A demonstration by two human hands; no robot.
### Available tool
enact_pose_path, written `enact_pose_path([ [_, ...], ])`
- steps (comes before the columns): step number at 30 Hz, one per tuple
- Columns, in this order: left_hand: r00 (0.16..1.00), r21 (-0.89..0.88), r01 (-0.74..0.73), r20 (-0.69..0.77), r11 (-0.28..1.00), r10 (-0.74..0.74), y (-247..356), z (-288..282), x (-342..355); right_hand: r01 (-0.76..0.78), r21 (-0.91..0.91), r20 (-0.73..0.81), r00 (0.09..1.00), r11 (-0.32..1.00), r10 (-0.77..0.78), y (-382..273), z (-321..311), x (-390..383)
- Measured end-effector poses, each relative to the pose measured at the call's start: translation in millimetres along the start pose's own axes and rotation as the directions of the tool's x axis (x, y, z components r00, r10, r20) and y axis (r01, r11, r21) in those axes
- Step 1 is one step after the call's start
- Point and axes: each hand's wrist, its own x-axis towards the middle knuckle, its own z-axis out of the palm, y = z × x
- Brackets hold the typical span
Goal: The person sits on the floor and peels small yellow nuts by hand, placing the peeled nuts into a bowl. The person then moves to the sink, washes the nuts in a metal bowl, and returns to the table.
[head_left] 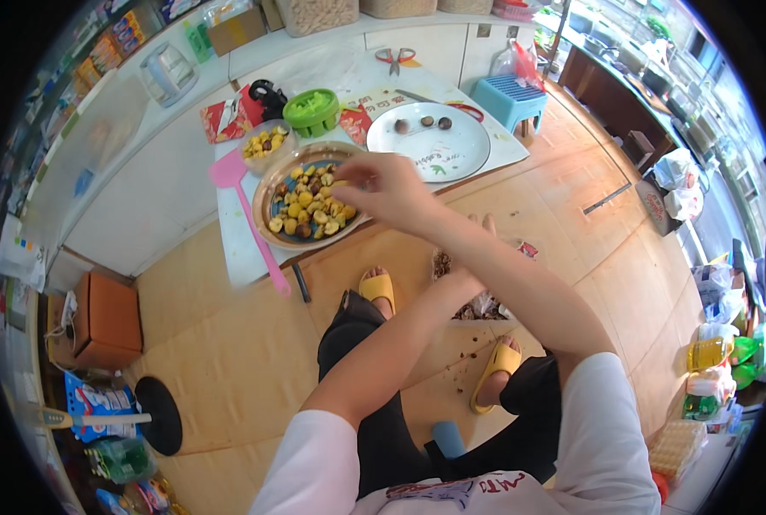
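Observation:
My right hand (387,190) is over the right rim of a brown bowl (267,193), its curled fingers and thumb apart with nothing visible between them. Peeled yellow chestnuts (305,206) fill the bowl, a few with brown skin on. My left arm crosses beneath the right forearm. Only some fingertips of my left hand (487,225) show past it, above a tub of brown shells (471,311) on the floor; its grip is hidden. Three dark chestnuts (427,122) lie on a white oval plate (456,154) right of the bowl.
Behind the bowl stand a small bowl of yellow pieces (267,144) and a green round container (311,112). A pink spatula (250,215) overhangs the table's left side. Red-handled scissors (394,60) lie at the back. A blue stool (510,99) stands right. Shell bits dot the floor.

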Motion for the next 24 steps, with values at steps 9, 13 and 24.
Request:
enact_pose_path([
  [9,0.967,0.072,-0.252,0.059,0.965,0.248,39,-19,-34,-0.347,-0.673,-0.254,0.938,0.653,0.236,92,-69,74],
  [13,0.961,0.092,-0.233,0.176,0.968,0.214,34,-21,-32,-0.285,-0.791,-0.142,0.946,0.541,0.291,102,-55,75],
  [24,1.0,-0.667,0.006,0.013,0.745,0.004,34,-74,-42,-0.102,-0.205,-0.282,0.958,0.974,0.041,-21,-109,-99],
])
